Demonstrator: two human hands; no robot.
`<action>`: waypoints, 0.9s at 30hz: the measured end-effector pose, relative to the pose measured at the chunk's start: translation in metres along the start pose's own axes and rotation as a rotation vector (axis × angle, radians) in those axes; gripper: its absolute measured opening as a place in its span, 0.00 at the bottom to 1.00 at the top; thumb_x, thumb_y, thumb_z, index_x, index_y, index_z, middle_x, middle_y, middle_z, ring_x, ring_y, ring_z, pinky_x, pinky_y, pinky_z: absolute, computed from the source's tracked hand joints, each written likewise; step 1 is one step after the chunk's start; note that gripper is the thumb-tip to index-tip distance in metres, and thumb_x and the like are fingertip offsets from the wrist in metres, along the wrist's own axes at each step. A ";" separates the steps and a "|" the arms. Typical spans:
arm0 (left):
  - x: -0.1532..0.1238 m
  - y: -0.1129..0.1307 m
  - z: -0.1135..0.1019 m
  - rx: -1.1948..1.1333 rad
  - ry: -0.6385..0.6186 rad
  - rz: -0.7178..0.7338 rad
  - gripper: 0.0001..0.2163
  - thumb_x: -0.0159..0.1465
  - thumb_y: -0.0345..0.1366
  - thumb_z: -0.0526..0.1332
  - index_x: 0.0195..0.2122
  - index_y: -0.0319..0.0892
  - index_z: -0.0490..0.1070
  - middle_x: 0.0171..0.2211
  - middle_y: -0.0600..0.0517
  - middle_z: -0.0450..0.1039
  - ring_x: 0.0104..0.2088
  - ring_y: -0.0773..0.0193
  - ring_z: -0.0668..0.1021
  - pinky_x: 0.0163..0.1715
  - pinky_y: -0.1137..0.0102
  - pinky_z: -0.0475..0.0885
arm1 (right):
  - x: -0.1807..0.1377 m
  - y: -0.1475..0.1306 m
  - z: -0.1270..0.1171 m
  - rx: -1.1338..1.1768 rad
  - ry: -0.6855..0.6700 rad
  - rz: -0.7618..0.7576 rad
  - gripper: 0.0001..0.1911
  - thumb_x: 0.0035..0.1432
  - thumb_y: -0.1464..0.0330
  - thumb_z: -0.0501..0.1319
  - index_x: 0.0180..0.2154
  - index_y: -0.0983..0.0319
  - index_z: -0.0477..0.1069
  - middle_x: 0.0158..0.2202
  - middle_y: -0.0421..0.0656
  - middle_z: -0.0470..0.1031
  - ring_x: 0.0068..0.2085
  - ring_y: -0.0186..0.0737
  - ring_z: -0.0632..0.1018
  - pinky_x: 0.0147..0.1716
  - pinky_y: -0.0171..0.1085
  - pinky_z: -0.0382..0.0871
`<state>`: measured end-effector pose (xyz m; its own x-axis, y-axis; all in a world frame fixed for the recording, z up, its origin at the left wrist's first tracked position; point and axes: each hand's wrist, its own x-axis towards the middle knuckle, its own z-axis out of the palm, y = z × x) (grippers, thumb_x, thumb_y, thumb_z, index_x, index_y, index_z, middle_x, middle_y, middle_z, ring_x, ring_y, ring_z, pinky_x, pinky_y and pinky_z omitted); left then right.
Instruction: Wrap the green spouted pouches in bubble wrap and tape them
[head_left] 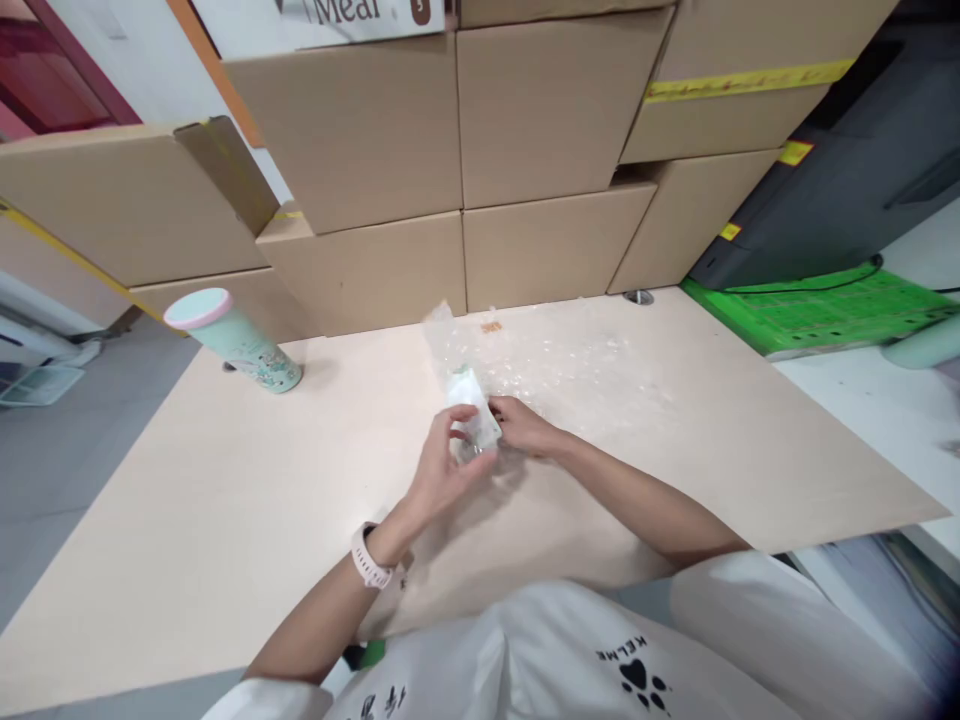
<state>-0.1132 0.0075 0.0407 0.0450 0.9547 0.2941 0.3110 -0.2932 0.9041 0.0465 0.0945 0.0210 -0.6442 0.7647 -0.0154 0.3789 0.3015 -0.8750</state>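
A small white item, box-like with a pale green end, stands tilted at the middle of the table, partly in clear plastic. My left hand curves around its near left side. Thumb and fingers are apart there, the fingertips overlapping the item, and a pink-banded watch is on that wrist. From the right, my right hand meets the item's edge with curled fingers, their tips partly hidden. Behind both hands a sheet of clear bubble wrap lies spread out, reaching under the item.
Stacked cardboard boxes wall off the back of the wooden table. A mint tumbler with a pink lid stands at the left. On the right are a green crate-like tray and a dark grey case.
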 end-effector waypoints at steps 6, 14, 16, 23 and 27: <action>0.001 -0.015 0.029 0.523 -0.227 0.277 0.16 0.61 0.30 0.63 0.50 0.43 0.66 0.54 0.42 0.64 0.53 0.51 0.67 0.52 0.54 0.68 | -0.013 0.014 -0.025 -0.182 0.035 0.044 0.03 0.48 0.75 0.59 0.25 0.64 0.70 0.24 0.38 0.70 0.28 0.34 0.70 0.26 0.31 0.57; -0.004 -0.023 0.043 0.651 -0.232 0.265 0.13 0.62 0.24 0.56 0.48 0.41 0.70 0.52 0.42 0.66 0.50 0.52 0.67 0.50 0.53 0.69 | -0.037 0.005 -0.031 -0.327 0.396 -0.111 0.13 0.64 0.74 0.51 0.41 0.61 0.74 0.40 0.46 0.75 0.41 0.40 0.74 0.43 0.38 0.65; -0.004 -0.019 0.044 0.628 -0.219 0.242 0.13 0.63 0.25 0.56 0.48 0.40 0.71 0.53 0.41 0.67 0.50 0.51 0.68 0.50 0.53 0.69 | -0.045 0.007 -0.017 -0.309 0.360 -0.261 0.14 0.67 0.73 0.50 0.44 0.60 0.73 0.42 0.47 0.75 0.45 0.42 0.74 0.46 0.40 0.67; 0.005 -0.011 0.012 0.299 0.118 -0.136 0.14 0.63 0.38 0.62 0.50 0.46 0.71 0.53 0.45 0.69 0.53 0.53 0.71 0.52 0.56 0.68 | -0.050 0.019 0.010 -0.306 0.323 -0.211 0.15 0.68 0.70 0.50 0.53 0.61 0.68 0.49 0.50 0.70 0.51 0.47 0.70 0.52 0.49 0.68; 0.011 -0.015 0.002 -0.119 0.212 -0.540 0.25 0.57 0.40 0.67 0.55 0.43 0.65 0.44 0.47 0.71 0.40 0.59 0.77 0.41 0.64 0.71 | -0.050 0.015 0.008 -0.264 0.315 -0.148 0.17 0.66 0.67 0.53 0.55 0.61 0.67 0.52 0.52 0.68 0.54 0.49 0.68 0.55 0.51 0.66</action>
<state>-0.1153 0.0227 0.0301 -0.2847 0.9429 -0.1727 0.1281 0.2160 0.9679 0.0786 0.0563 0.0046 -0.4855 0.8265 0.2851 0.4810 0.5248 -0.7022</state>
